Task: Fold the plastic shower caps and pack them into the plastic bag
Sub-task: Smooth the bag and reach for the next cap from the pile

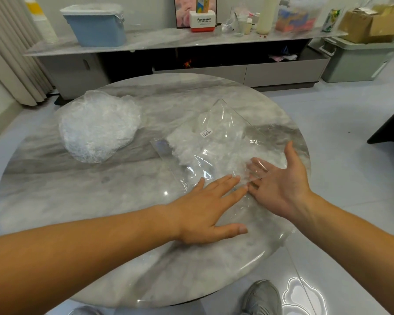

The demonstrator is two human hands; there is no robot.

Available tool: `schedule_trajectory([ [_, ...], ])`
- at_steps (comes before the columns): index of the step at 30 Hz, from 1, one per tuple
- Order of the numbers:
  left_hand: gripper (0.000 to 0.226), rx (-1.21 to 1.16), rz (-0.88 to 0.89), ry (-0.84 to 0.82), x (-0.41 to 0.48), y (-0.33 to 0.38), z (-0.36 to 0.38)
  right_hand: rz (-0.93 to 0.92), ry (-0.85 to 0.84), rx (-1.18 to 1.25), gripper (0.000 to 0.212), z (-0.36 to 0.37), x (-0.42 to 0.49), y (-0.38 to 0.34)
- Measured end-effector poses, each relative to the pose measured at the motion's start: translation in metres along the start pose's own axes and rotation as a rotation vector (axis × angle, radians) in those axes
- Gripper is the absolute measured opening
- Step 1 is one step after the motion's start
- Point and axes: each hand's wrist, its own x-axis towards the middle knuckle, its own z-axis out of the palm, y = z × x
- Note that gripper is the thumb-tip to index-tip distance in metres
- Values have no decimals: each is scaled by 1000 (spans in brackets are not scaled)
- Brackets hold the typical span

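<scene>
— Where were the hands?
— The left hand (205,208) lay flat and spread on the plastic bag (216,144). The right hand (280,185) was open, palm up, with its fingertips under the film.
— And the shower caps (98,126)?
— Heaped well apart, on the left of the desk (100,201). A blue bin (96,26) stood on the shelf (168,39) behind.

On the round grey marble table (77,196), a heap of clear crinkled plastic shower caps (98,126) lies left of centre. The flat transparent plastic bag (225,123) lies to its right, with folded caps (191,142) inside. At the bag's lower end the left hand (205,210) rests on top. The right hand (282,185) is just right of it, fingers under the film.
</scene>
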Motion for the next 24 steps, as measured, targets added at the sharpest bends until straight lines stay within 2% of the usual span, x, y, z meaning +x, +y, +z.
schedule_trajectory([
  [4, 84, 48, -6, 11, -1, -3, 0, -25, 11, 5, 86, 3, 2, -3],
  [9, 81, 99, -47, -36, -5, 1, -2, -66, 48, -17, 64, -5, -14, 0],
  [14, 80, 103, -83, -61, -7, 5, -3, -112, 115, -30, 61, -15, -42, 1],
  [16, 80, 90, -85, -68, -9, 6, -3, -142, 188, -93, 60, -14, -50, 1],
  [19, 79, 76, -59, -62, -14, 5, -3, -178, 305, -286, 47, -13, -58, 2],
  [21, 78, 57, -44, -36, -19, 3, -4, -191, 265, -386, 42, -8, -63, 4],
  [24, 76, -31, -114, 25, -32, -6, -11, -216, 93, -468, 43, 15, -65, 10],
])
